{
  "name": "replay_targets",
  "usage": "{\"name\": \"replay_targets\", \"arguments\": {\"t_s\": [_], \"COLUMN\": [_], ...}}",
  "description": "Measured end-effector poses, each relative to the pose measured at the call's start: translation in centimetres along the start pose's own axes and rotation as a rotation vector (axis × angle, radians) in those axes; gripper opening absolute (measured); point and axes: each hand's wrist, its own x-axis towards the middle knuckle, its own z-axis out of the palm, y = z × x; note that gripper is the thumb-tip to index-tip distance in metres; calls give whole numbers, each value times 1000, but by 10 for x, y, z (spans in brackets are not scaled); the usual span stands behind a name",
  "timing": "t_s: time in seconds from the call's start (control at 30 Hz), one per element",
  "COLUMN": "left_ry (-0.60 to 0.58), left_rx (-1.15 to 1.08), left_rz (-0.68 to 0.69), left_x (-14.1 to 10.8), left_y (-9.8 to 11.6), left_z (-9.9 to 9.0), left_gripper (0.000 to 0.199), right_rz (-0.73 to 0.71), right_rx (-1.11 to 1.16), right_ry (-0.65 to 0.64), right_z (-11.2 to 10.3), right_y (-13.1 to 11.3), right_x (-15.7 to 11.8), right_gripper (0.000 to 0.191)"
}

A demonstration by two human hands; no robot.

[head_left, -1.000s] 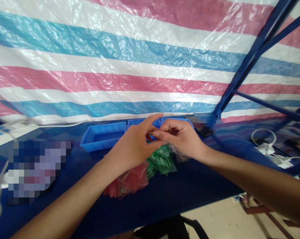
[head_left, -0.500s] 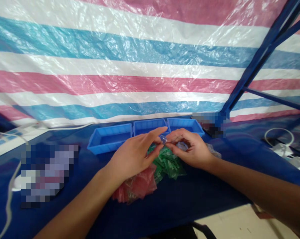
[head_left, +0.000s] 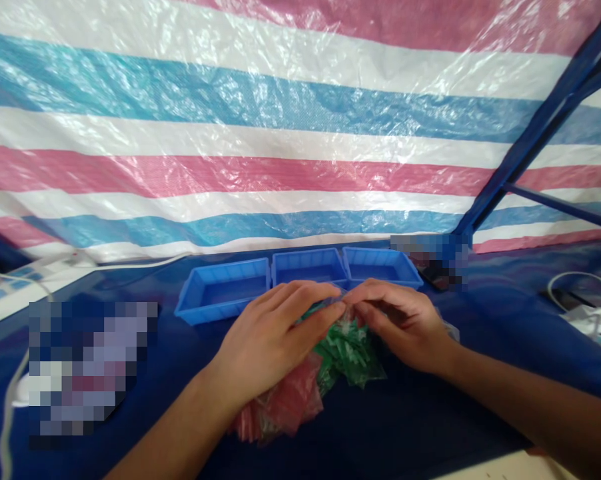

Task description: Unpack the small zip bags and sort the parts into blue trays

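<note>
My left hand [head_left: 275, 330] and my right hand [head_left: 405, 320] meet above a heap of small packets. Between their fingertips is a small clear plastic bag [head_left: 348, 308], pinched from both sides. Green packets [head_left: 353, 350] lie under and in front of the hands. Red packets [head_left: 293, 400] are heaped below my left hand, which partly covers them. A bit of clear plastic [head_left: 451, 331] shows behind my right wrist. Beyond the hands stand a left blue tray [head_left: 225, 290], a middle blue tray [head_left: 308, 267] and a right blue tray [head_left: 380, 265].
A blurred-out item [head_left: 95, 373] and a white cable [head_left: 10, 413] lie at the left on the blue table [head_left: 380, 427]. Dark items [head_left: 438, 273] sit behind the right tray. A white cable loop [head_left: 580, 275] is at the far right. A striped sheet [head_left: 280, 173] hangs behind.
The view has shifted slightly, so most things appear lower. My left fingers have come forward against my right fingertips, and the clear bag is now more hidden between them.
</note>
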Motion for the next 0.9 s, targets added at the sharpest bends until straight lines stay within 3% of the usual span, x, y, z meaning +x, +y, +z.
{"name": "replay_targets", "arguments": {"t_s": [0.17, 0.3, 0.4, 0.5, 0.67, 0.8, 0.9], "left_ry": [22, 35, 58, 64, -12, 39, 59], "left_rx": [-5, -73, -66, -45, 4, 23, 9], "left_rz": [86, 68, 34, 24, 48, 73, 87], "left_x": [1, 1, 0, 0, 2, 2, 2], "left_y": [0, 4, 6, 7, 2, -5, -7], "left_z": [1, 6, 9, 9, 4, 1, 0], "left_gripper": [20, 22, 25, 34, 33, 29, 27], "right_rz": [-171, -209, -166, -13, 145, 119, 0], "right_rx": [-230, -201, -91, 5, 159, 77, -77], "right_ry": [-29, -30, -14, 61, 176, 134, 17], "right_z": [-7, -8, -3, 1, 1, -5, -9], "right_y": [-1, -1, 0, 5, 14, 12, 10], "right_x": [6, 4, -1, -4, -2, 0, 2], "right_gripper": [27, 33, 24, 15, 32, 14, 20]}}
